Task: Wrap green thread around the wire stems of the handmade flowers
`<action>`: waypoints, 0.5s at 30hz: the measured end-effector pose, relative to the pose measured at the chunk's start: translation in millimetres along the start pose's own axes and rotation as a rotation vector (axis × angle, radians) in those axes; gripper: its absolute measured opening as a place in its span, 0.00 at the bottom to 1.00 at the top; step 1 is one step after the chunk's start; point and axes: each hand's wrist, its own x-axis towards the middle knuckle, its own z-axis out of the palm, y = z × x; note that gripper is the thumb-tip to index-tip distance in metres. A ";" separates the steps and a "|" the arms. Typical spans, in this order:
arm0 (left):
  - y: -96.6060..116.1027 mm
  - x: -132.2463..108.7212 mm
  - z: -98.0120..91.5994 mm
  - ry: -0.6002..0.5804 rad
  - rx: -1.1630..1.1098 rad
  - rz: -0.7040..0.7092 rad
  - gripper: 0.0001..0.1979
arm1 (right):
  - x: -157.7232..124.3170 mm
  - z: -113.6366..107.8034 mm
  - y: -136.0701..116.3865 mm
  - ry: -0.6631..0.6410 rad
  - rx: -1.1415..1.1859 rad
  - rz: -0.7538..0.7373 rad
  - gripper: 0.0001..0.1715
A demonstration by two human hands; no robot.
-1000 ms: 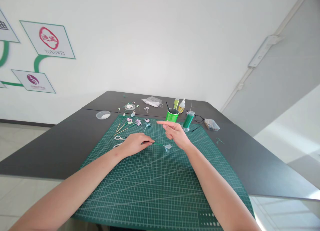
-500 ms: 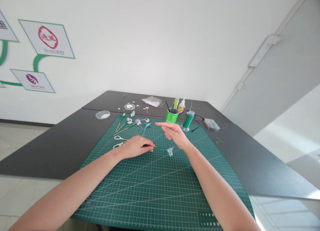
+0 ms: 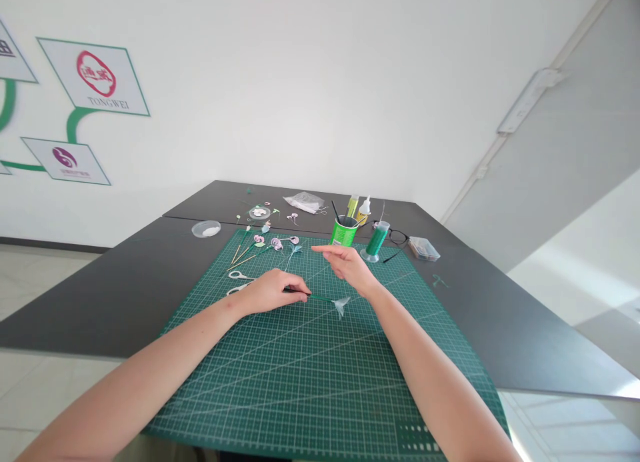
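My left hand (image 3: 281,291) is closed, with thumb and fingers pinching the green stem (image 3: 321,298) of an artificial flower. Its pale, translucent bloom (image 3: 341,307) points right, just over the cutting mat (image 3: 300,382). Up and to the right, my right hand (image 3: 347,263) is raised over the mat. Its index finger points left while the other fingers curl in; whatever they may hold is too thin or hidden to see. White-handled scissors (image 3: 241,275) lie partly behind my left hand. A pale blue flower (image 3: 295,249) rests beyond it.
Several pink and white flowers on sticks (image 3: 260,243) lie at the mat's far left. Behind my right hand stand a green can (image 3: 343,234), a glue bottle (image 3: 365,210) and a green spool (image 3: 377,239). Glasses (image 3: 399,237) and a small box (image 3: 424,249) sit to the right.
The bloom has turned about its stem and its petals now face differently. My left hand has barely shifted; my right hand stays almost in place.
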 end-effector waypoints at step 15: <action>2.9 2.3 -2.9 0.379 -0.162 -0.034 0.11 | 4.8 -10.6 12.3 -0.121 -0.158 0.151 0.25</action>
